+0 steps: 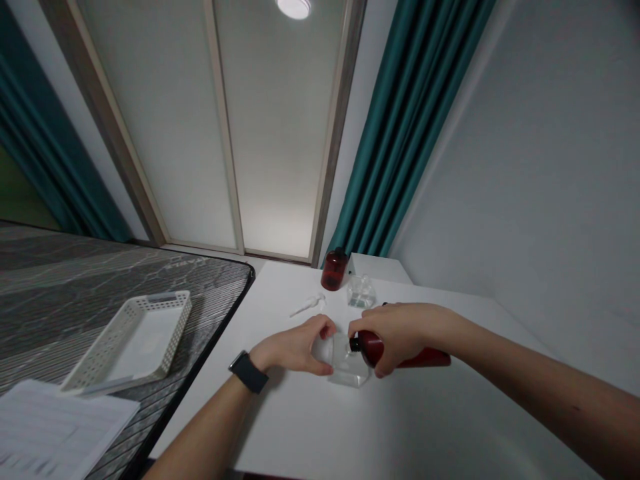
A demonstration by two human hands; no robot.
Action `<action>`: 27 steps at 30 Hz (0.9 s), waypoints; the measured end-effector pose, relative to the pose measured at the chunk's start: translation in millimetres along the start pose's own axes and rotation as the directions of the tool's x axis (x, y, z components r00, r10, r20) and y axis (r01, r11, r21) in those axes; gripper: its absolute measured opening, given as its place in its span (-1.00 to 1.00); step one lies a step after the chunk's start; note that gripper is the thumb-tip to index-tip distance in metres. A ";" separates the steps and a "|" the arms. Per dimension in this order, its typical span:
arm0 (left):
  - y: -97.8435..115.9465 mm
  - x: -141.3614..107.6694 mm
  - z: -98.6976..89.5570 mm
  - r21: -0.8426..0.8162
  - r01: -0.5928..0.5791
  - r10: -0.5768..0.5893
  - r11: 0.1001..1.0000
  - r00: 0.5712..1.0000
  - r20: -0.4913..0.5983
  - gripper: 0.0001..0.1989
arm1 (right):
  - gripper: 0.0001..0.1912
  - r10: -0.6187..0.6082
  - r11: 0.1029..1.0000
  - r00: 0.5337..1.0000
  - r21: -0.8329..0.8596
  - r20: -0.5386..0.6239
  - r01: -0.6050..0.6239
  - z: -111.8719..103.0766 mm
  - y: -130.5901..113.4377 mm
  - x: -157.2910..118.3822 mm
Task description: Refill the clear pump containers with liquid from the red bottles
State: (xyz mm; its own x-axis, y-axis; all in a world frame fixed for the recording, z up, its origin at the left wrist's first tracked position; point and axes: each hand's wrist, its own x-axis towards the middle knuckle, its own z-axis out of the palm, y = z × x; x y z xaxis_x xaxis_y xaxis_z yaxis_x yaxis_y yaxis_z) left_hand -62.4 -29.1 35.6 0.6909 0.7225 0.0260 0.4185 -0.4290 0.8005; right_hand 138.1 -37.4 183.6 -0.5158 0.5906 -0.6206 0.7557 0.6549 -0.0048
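A dark red bottle lies tilted almost flat in my right hand, its black neck pointing left over a clear container. My left hand, with a dark watch at the wrist, curves its thumb and fingers around the left side of this container, which rests on the white table. Whether liquid is flowing from the neck, I cannot tell. Beyond my left hand lies a whitish pump head with its tube.
Farther back stand a second dark red bottle with a black top, another clear container and a white box. On the left, a dark-edged grey surface holds a white basket and paper sheets. A wall rises at right.
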 end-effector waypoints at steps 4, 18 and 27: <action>0.7 0.1 -0.1 -0.005 -0.003 0.003 1.000 1.000 -0.007 -0.47 | -0.51 0.011 1.000 1.000 0.002 0.004 -0.011 -2.0 -2.2 -0.4; -3.2 0.7 0.5 0.007 -0.014 0.014 1.000 1.000 -0.002 -0.47 | -0.47 0.016 1.000 1.000 -0.010 0.010 -0.016 -2.9 -2.4 3.4; -3.9 2.0 1.2 -0.006 -0.024 0.024 1.000 1.000 -0.006 -0.48 | -0.48 0.026 1.000 1.000 -0.017 0.009 -0.026 -4.3 -2.3 2.7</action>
State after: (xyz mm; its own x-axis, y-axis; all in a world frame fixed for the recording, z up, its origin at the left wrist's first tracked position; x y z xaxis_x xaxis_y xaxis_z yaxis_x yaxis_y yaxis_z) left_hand -62.0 -26.7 31.8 0.6975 0.7149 0.0486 0.3983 -0.4432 0.8031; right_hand 133.2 -35.3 185.3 -0.4924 0.6030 -0.6276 0.7619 0.6473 0.0241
